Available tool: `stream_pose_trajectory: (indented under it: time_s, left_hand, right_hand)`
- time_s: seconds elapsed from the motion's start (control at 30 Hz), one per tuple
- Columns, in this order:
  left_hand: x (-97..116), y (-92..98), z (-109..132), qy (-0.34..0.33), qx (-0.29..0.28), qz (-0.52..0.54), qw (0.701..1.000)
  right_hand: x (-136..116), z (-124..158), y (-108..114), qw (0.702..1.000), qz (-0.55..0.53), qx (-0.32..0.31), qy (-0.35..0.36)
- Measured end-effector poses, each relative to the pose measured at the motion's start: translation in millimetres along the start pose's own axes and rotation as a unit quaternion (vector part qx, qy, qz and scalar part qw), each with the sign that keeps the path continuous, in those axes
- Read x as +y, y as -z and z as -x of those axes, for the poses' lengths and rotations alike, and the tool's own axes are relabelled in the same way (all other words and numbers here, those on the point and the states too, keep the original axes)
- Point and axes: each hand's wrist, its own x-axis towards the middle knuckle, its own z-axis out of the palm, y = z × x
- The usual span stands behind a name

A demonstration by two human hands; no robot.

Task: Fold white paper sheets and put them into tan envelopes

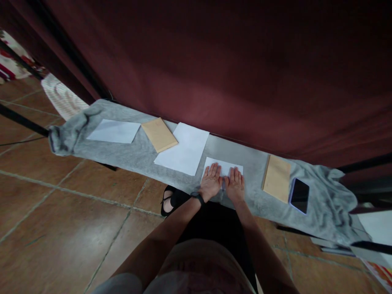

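My left hand (211,181), with a dark watch at the wrist, lies flat on the left part of a white sheet of paper (226,165). My right hand (235,184) presses flat on the right part of the same sheet. Both hands have their fingers stretched out, and the thumbs nearly meet. Much of the paper is hidden under them, so I cannot tell whether it is folded. To the left lies a larger stack of white paper (186,151). A tan envelope (159,134) overlaps its upper left corner.
A grey cloth (128,154) covers the narrow table, bunched at both ends. Another white sheet (114,131) lies at far left. On the right are a tan envelope-like packet (276,178) and a phone (299,196). A dark red curtain (214,73) hangs along the back edge.
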Motion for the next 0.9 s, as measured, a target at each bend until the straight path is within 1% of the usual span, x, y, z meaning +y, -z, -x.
stream_pose_trajectory:
  time_s: [0.07,0.2,0.33,0.43,0.5,0.6,0.73,0.8,0.9]
  left_hand:
    - [5,-2.3,-5,0.008,0.000,0.002,1.000]
    - [10,-5.8,-20,-0.027,-0.006,0.009,1.000]
    - [1,-3.5,-36,-0.034,-0.006,0.003,0.999]
    - [-9,0.2,-42,-0.026,-0.008,-0.010,1.000]
    - [-14,1.9,-41,-0.016,-0.007,-0.019,1.000]
    - [-20,2.0,-31,0.000,-0.001,-0.030,1.000]
    - [-23,0.3,-10,-0.006,0.001,-0.045,0.999]
    - [-24,0.3,-5,-0.018,-0.006,-0.050,0.999]
    - [-25,1.2,-4,-0.034,-0.014,-0.047,0.998]
  right_hand:
    - [0,3,0,1.000,-0.002,0.001,-0.001]
    - [-2,3,1,1.000,-0.005,-0.012,-0.009]
    - [-5,-1,2,1.000,-0.002,-0.020,-0.018]
    - [-5,-1,3,1.000,-0.001,-0.011,-0.021]
    - [-5,0,3,1.000,-0.003,0.000,-0.021]
    - [-4,1,5,1.000,-0.011,0.002,-0.024]
    - [-10,-10,9,0.998,-0.037,-0.036,-0.041]
    - [-18,-20,9,0.996,-0.062,-0.064,-0.019]
    - [-31,-33,7,0.991,-0.080,-0.095,0.052]
